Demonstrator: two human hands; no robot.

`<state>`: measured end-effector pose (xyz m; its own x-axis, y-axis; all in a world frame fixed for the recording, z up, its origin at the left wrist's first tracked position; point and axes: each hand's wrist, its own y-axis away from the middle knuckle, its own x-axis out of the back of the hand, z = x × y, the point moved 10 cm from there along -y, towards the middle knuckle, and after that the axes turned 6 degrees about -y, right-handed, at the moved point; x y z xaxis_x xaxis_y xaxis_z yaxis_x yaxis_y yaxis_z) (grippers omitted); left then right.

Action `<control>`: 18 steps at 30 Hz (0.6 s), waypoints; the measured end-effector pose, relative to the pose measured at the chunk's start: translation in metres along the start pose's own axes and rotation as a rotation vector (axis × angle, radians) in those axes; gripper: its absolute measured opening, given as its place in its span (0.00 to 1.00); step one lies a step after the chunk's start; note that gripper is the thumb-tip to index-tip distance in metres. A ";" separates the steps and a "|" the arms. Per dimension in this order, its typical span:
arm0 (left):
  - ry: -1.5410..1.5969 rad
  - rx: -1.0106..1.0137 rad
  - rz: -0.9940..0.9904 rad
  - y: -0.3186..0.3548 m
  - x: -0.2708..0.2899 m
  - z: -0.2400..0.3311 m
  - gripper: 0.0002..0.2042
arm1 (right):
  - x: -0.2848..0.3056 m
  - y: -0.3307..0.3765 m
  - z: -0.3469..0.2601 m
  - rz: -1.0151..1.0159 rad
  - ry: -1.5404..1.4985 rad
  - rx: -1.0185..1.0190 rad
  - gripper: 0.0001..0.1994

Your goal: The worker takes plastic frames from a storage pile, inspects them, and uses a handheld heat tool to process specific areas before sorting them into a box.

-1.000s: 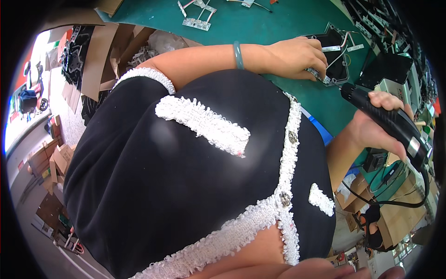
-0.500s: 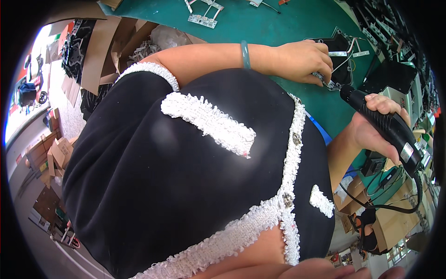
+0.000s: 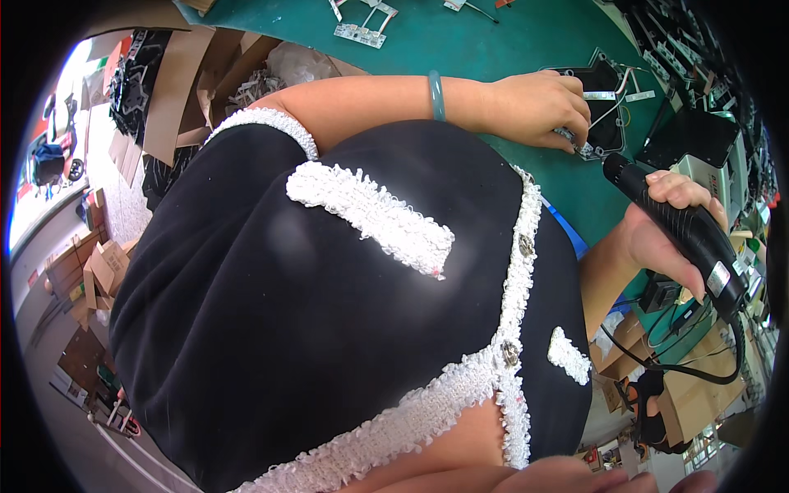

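My left hand [image 3: 546, 108], with a green bangle [image 3: 436, 94] on its wrist, rests on the green table. Its fingers are curled and pressed onto a small light-coloured circuit board strip [image 3: 587, 151] at the near edge of a flat black panel [image 3: 606, 123]. Wires and other white strips lie across that panel. My right hand [image 3: 670, 226] is wrapped round a black corded electric screwdriver [image 3: 686, 234]. The tool leans with its front end toward the panel, close to my left fingertips. Whether its bit touches anything is too small to tell.
More white strips joined by wires [image 3: 362, 33] lie at the table's far side. A dark box-shaped device [image 3: 690, 140] stands right of the panel, beside many stacked strips. The screwdriver's cable [image 3: 715, 378] loops down at right. Cardboard boxes [image 3: 177, 99] stand at left.
Very little differs. The right hand and screwdriver have shifted slightly, while the left hand keeps its place on the strip.
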<state>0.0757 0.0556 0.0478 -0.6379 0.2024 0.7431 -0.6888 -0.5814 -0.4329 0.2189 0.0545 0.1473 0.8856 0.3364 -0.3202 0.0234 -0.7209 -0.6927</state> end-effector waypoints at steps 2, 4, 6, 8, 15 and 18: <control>0.013 -0.002 -0.007 0.000 -0.001 -0.001 0.08 | -0.002 -0.001 -0.002 -0.009 0.007 0.010 0.53; 0.013 -0.001 -0.005 0.000 -0.001 -0.001 0.08 | -0.008 -0.001 -0.001 -0.024 0.058 0.006 0.49; 0.013 0.000 -0.003 0.000 -0.001 0.000 0.08 | -0.009 -0.001 0.000 -0.016 0.053 0.009 0.49; -0.003 -0.008 0.011 0.000 0.001 0.001 0.08 | -0.007 0.000 0.000 -0.008 0.049 0.011 0.49; 0.010 -0.002 0.033 -0.001 0.001 -0.001 0.07 | 0.003 -0.001 0.000 -0.019 0.000 -0.010 0.53; 0.034 0.019 0.047 -0.002 0.004 -0.001 0.08 | 0.002 -0.001 -0.002 -0.004 -0.063 -0.052 0.52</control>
<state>0.0740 0.0585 0.0513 -0.6807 0.2008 0.7045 -0.6515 -0.6058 -0.4568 0.2217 0.0544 0.1488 0.8545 0.3756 -0.3588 0.0522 -0.7494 -0.6601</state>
